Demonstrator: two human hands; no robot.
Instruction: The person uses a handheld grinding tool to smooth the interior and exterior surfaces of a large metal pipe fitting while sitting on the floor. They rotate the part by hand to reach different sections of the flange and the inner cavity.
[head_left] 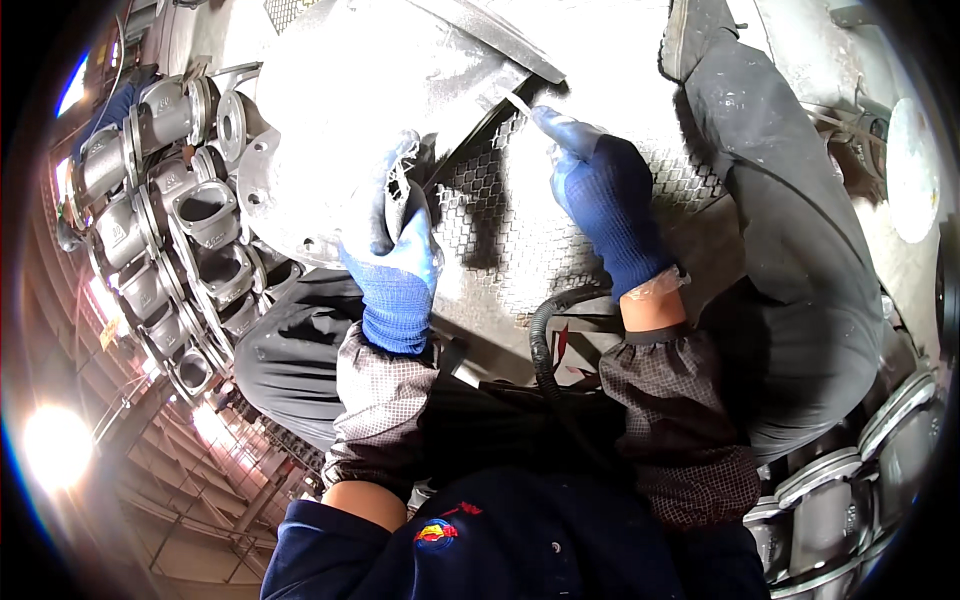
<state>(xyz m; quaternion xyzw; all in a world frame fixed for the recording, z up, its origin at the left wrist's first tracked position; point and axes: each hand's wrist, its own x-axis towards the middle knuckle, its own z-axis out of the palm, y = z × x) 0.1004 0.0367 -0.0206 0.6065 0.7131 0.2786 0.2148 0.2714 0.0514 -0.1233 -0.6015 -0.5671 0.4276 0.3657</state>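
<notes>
Head view, lower edge: a navy top [490, 550] and two checked sleeves [385, 400] lie closest, with dark trousers [790, 330] spread to either side. A black ribbed hose [541, 345] curves up at lower centre.

Above it, at centre left, the blue-gloved left hand [395, 235] points upward against the bright part beyond, its fingers partly bent and its glove frayed near the tips; whether they grip anything or merely rest there, I cannot tell. Right of centre, the gloved right hand [605, 180] is closed around a slim pale stick [516, 102], its index finger stretched along it and the free end pointing to the upper left.

Past the hands, a large pale flanged part [300, 195] fills the upper left-centre, much of it lost to glare, beside a metal mesh [490, 215]. It looks heavy, rigid and perhaps slick with dust, so the flange rim with its bolt holes would seem the surest hold, using both hands. The stick seems light and possibly brittle, better pinched well back from its end.

Farther off, grey castings [205, 205] are stacked at left, and a bright lamp [57, 447] glows at lower left.
</notes>
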